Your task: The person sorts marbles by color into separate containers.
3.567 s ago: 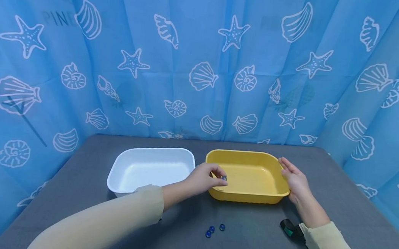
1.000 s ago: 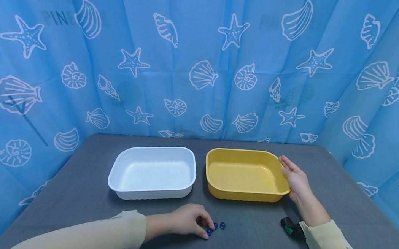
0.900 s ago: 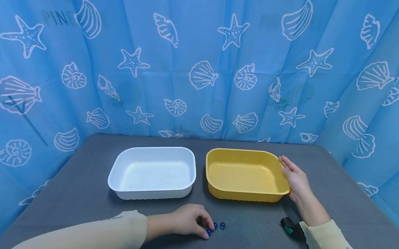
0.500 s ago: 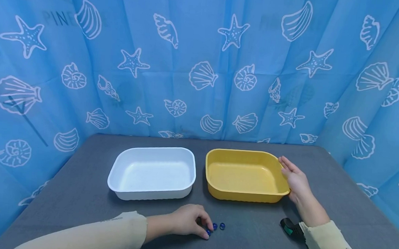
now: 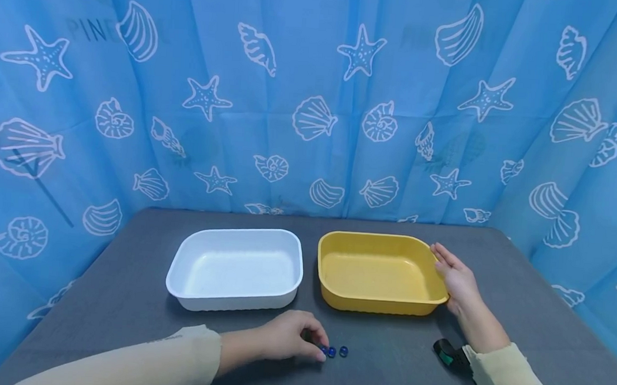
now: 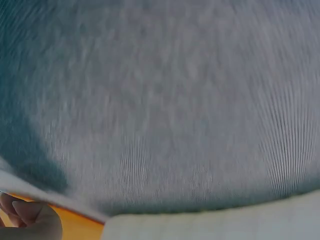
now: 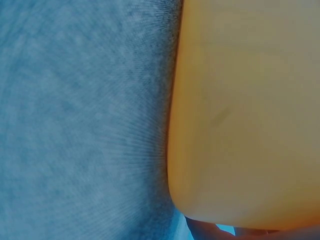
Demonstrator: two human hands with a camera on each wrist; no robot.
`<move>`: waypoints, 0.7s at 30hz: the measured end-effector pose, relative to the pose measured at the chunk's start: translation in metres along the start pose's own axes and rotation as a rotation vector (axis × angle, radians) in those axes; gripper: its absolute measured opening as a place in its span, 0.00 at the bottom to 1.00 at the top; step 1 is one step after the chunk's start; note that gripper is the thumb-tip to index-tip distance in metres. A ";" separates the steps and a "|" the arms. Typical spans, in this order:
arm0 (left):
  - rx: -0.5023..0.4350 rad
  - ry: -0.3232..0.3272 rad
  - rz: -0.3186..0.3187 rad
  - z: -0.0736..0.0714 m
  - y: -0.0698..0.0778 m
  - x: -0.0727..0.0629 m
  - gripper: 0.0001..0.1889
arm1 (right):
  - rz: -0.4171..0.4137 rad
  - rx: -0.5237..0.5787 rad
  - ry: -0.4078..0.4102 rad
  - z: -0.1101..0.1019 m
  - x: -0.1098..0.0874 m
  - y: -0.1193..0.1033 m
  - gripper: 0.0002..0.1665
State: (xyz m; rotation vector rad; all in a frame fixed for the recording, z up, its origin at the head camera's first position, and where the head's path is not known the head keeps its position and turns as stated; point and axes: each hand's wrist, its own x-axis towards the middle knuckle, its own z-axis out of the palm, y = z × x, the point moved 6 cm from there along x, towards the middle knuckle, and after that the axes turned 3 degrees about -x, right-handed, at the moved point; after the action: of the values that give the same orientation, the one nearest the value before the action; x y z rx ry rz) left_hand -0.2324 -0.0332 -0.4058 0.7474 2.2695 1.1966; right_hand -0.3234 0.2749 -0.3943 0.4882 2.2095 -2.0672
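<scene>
Left of two small dark blue glass marbles, my left hand (image 5: 294,336) has its thumb and index finger around another blue marble (image 5: 323,350), partly hidden by the fingertips. The middle marble (image 5: 332,352) lies right beside those fingertips, and the right-hand marble (image 5: 343,351) is a little apart on the cloth. My right hand (image 5: 461,283) rests against the right end of the yellow basin (image 5: 381,306), its fingers straight along the rim. In the left wrist view part of the left hand (image 6: 35,220) shows at the lower left; the marbles are out of that view.
A white basin (image 5: 233,303) stands left of the yellow one, with a narrow gap between them. Grey cloth (image 5: 382,368) covers the table. A black strap with a green patch (image 5: 449,353) is by the right cuff. A blue shell-patterned curtain (image 5: 310,157) hangs behind.
My left hand came down from the yellow basin's left rim, where it held a marble, to the marbles on the cloth. Lately it has shifted slightly upward with one. The right hand stays put.
</scene>
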 end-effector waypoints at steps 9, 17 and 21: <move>-0.011 0.056 0.019 -0.016 0.021 0.005 0.06 | 0.003 0.010 -0.005 0.000 0.001 0.001 0.31; 0.000 0.163 0.073 -0.033 0.046 0.016 0.06 | -0.007 0.020 -0.023 0.000 0.001 0.002 0.31; 0.011 0.248 0.051 -0.044 0.053 0.023 0.08 | -0.003 0.026 -0.019 0.000 0.001 0.001 0.31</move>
State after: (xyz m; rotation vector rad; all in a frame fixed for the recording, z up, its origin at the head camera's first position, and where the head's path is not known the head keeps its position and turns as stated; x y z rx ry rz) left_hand -0.2638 -0.0197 -0.3417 0.6976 2.4705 1.3678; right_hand -0.3241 0.2750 -0.3957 0.4648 2.1775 -2.0952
